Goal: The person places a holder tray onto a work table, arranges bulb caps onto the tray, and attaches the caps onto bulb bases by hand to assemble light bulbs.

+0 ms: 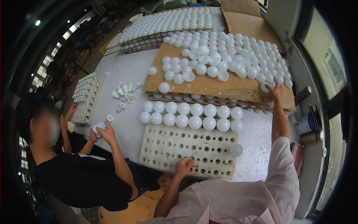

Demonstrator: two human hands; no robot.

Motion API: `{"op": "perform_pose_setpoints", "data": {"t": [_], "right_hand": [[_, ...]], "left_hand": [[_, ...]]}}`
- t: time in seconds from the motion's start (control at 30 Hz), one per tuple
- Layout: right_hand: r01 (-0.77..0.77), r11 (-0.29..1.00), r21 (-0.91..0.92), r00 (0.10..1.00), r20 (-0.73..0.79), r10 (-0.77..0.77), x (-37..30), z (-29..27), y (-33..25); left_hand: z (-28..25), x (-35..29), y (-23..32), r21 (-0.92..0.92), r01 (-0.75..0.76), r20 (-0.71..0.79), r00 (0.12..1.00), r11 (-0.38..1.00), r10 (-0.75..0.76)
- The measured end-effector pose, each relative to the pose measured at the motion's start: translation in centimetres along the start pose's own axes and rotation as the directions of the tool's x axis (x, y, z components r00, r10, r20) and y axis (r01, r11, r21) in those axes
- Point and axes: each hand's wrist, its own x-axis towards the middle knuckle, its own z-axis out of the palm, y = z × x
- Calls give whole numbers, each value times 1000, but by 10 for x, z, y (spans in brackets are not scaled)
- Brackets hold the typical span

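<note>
My right hand (pixel 276 92) reaches out to the right front corner of a cardboard sheet (pixel 216 85). Its fingers are spread at the white lamp globes (pixel 264 87) there and touch at least one. My left hand (pixel 184 167) rests at the front part of a white foam tray (pixel 171 147) with rows of holes. The fingers are curled together, and whatever they may hold is hidden. Two rows of white globes (pixel 181 121) stand along the tray's far side. A single frosted globe (pixel 235 150) sits at its right edge.
Left of me a person (pixel 80 179) in black holds a globe and a white base (pixel 96 129). Loose white lamp bases (pixel 123 91) lie on the table, near a rack of white parts (pixel 84 93). Stacked globe trays (pixel 167 22) stand behind; metal cylinders (pixel 302 95) line the right wall.
</note>
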Motion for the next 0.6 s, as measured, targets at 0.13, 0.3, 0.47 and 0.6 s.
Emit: {"op": "perform_pose_setpoints", "data": {"t": [0.13, 0.3, 0.47, 0.6], "right_hand": [[265, 962, -64, 962, 83, -260, 20, 31, -16], [370, 927, 65, 925, 66, -374, -1, 58, -47], [628, 776, 58, 776, 30, -630, -36, 75, -69], [640, 749, -170, 765, 60, -641, -109, 39, -129]], "left_hand": [[-36, 5, 30, -176, -232, -210, 958, 957, 194], [-122, 43, 92, -97, -493, -593, 727, 865, 347], [-234, 142, 116, 104, -390, -661, 661, 915, 356], [-313, 229, 128, 502, -203, -603, 614, 841, 509]]}}
